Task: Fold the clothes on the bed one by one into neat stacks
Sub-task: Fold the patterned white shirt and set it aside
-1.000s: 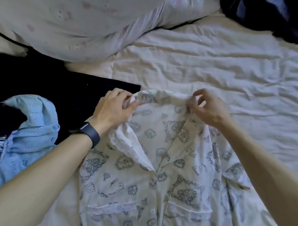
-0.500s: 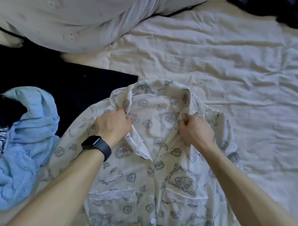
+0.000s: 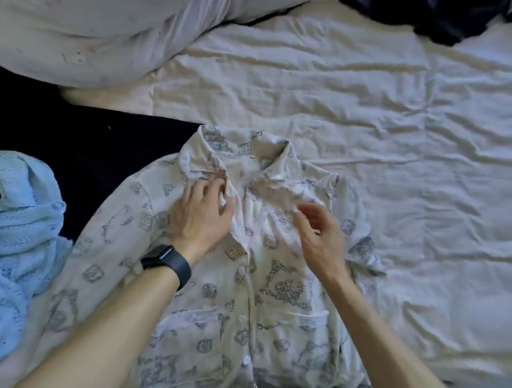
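fingers (image 3: 204, 189) loose; left hand (image 3: 200, 220), right hand (image 3: 320, 237) over shirt (image 3: 276, 294)

Bedroom: rumpled bed (image 3: 370, 96), pillow (image 3: 80, 25).

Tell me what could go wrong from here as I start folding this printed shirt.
1. One sleeve of the printed shirt lies over the black garment; folding it in may drag that garment along.
2. The other sleeve is bunched beside the right hand; folded as is, creases would likely set.
3. The collar sits uneven, so the fold may come out crooked.
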Motion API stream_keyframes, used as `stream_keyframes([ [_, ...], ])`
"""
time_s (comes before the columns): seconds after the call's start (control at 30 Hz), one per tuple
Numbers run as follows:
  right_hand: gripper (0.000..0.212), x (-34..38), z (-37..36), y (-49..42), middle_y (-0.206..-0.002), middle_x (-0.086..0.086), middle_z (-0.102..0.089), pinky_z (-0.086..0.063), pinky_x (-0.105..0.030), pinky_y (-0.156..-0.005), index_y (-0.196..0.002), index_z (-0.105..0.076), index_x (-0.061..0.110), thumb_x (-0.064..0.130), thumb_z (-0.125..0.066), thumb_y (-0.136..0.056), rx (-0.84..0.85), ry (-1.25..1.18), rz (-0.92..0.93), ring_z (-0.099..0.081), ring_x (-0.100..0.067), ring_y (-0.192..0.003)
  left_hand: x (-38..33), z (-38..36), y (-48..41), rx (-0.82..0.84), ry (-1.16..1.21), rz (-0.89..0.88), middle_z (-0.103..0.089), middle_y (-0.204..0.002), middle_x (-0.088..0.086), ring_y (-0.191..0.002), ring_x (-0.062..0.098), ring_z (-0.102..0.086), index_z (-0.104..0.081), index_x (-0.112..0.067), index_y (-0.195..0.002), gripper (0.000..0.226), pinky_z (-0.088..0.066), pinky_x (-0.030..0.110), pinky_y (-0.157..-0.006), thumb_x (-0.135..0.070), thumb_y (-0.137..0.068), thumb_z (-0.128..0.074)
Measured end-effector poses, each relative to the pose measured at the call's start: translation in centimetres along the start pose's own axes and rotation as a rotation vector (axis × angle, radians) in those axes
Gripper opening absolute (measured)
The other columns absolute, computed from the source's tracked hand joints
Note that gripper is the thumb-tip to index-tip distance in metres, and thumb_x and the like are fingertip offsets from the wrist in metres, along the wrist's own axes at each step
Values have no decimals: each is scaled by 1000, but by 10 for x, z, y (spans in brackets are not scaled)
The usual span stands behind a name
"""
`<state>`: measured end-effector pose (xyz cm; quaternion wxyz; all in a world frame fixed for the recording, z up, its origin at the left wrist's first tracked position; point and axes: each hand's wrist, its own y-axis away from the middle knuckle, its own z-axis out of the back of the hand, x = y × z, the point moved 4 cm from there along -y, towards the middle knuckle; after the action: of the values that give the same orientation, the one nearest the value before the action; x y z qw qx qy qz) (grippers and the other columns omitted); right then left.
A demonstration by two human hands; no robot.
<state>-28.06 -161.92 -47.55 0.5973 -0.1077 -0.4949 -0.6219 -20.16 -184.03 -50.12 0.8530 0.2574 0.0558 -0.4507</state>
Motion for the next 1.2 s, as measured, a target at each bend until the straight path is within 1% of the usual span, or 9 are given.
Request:
stream_keyframes([
  [0.13,42,-90,78,75,-114,1,-59,-50,-43,-95,-123,-55,14,35,-71,-91,-364,175,-368,-59,-21,-107,-41,-24,53,-74,-76,-270,-46,-146,15,-131,35,-45,-51,-15,-137,54,-44,52,-103,-36,-89,-63],
  [0.23,74,-151,112,120,-125,-11,-54,-42,-49,-104,-131,-48,7,51,-77,-79,-231,420,-646,-49,-35,-123,-92,-65,77,39,-90,-455,-44,-151,15,-139,34,-42,-55,-16,-139,61,-38,56,-110,-36,-84,-70],
  [0.3,59,-175,119,132,-107,-6,-62,-50,-47,-93,-112,-56,10,46,-83,-73,-75,414,-684,-59,-32,-107,-123,-90,83,147,-136,-505,-31,-161,11,-149,31,-29,-44,-22,-149,63,-25,56,-117,-43,-91,-59],
  [0.4,21,-173,139,123,-77,5,-63,-54,-42,-74,-85,-54,24,30,-74,-81,11,484,-553,-62,-21,-77,-144,-119,78,258,-150,-413,-4,-168,5,-155,28,-7,-15,-37,-158,64,-6,55,-122,-52,-100,-39],
  [0.5,10,-146,199,88,-69,3,-58,-42,-35,-57,-81,-53,21,17,-61,-87,-148,483,-325,-54,-19,-65,-147,-123,69,236,-107,-252,-5,-167,8,-148,33,-27,-9,-35,-156,70,-18,56,-121,-52,-98,-43],
  [0.7,14,-118,332,-1,-87,-7,-58,-35,-32,-74,-91,-55,17,20,-47,-81,-493,247,-121,-55,-31,-85,-175,-114,60,263,-157,-87,-23,-160,12,-134,38,-43,-20,-30,-152,61,-39,53,-108,-43,-96,-43],
  [0.9,58,-99,354,-49,-122,-14,-62,-46,-32,-87,-138,-52,16,31,-71,-85,134,569,-138,-59,-32,-113,-203,-108,41,441,-160,146,-13,-163,8,-140,41,-37,-19,-34,-156,67,-39,58,-109,-39,-95,-46],
  [1.0,52,-127,351,-52,-119,-4,-68,-52,-33,-82,-130,-61,24,38,-72,-81,404,967,-286,-65,-27,-106,-213,-113,33,487,-152,220,-7,-165,12,-142,45,-33,-17,-32,-158,69,-36,56,-113,-33,-95,-45],
  [1.2,21,-158,376,-81,-103,-8,-65,-45,-38,-69,-107,-61,17,10,-58,-87,-58,1040,11,-62,-35,-95,-224,-123,22,494,-183,328,-1,-164,17,-140,50,-32,-10,-28,-158,72,-33,55,-114,-32,-96,-47],
])
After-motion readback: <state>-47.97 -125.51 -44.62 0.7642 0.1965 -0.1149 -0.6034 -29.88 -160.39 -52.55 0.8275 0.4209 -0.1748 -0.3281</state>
